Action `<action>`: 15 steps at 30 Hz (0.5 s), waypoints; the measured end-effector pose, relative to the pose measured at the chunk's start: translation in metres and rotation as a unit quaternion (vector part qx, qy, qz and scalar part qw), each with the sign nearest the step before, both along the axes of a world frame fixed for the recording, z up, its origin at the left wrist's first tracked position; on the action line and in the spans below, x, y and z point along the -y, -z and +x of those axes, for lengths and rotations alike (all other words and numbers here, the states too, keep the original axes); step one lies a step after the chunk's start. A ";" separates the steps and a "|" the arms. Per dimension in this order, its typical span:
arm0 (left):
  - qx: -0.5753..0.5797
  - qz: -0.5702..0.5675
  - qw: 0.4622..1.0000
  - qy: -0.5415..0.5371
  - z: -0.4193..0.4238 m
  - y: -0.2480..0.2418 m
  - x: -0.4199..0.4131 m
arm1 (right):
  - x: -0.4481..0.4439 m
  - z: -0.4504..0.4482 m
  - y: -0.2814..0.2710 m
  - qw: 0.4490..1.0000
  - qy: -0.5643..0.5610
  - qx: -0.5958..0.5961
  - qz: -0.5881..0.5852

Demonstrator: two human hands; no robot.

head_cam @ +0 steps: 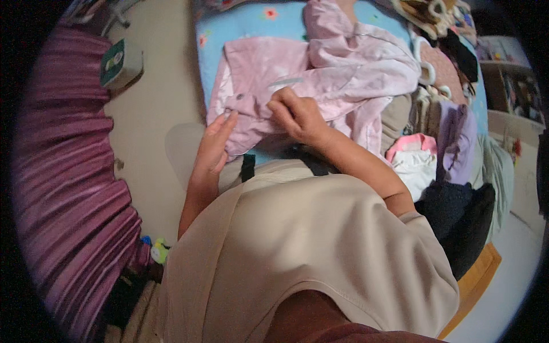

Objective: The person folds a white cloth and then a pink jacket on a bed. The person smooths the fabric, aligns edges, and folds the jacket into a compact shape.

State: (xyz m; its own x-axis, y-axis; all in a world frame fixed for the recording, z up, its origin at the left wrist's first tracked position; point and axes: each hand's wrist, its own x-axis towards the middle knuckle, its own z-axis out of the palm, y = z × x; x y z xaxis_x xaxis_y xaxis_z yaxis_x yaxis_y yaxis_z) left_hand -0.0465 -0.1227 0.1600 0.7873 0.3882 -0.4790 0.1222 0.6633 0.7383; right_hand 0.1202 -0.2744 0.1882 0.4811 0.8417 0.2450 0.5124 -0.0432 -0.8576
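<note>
A pale pink garment (266, 60) with a dark snap button and a grey strip lies spread over a light blue flowered bed cover (240, 21). My left hand (215, 139) touches its left edge just below the snap, fingers stretched and the thumb apart. Over the middle of the cloth is my right hand (298, 113), its fingers curled just under the grey strip. Whether fabric is pinched inside those fingers is hidden. The upper right part of the garment is bunched in loose folds.
Folded clothes stand to the right, among them a lilac piece (456, 141), a white piece with a pink band (414, 165) and dark cloth (454, 218). A green and white bin (122, 64) is on the floor by a purple curtain (73, 171). Shelves (510, 85) line the far right.
</note>
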 end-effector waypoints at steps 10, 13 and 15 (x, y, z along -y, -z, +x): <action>0.124 -0.021 0.988 -0.087 -0.009 -0.008 -0.011 | 0.033 0.039 -0.018 0.990 -0.021 0.142 -0.005; 0.142 -0.025 0.980 -0.140 -0.013 -0.008 -0.013 | 0.054 0.056 -0.017 0.981 -0.001 0.185 -0.066; 0.151 -0.027 0.975 -0.158 -0.015 -0.008 -0.015 | 0.065 0.069 -0.014 0.971 0.011 0.227 -0.076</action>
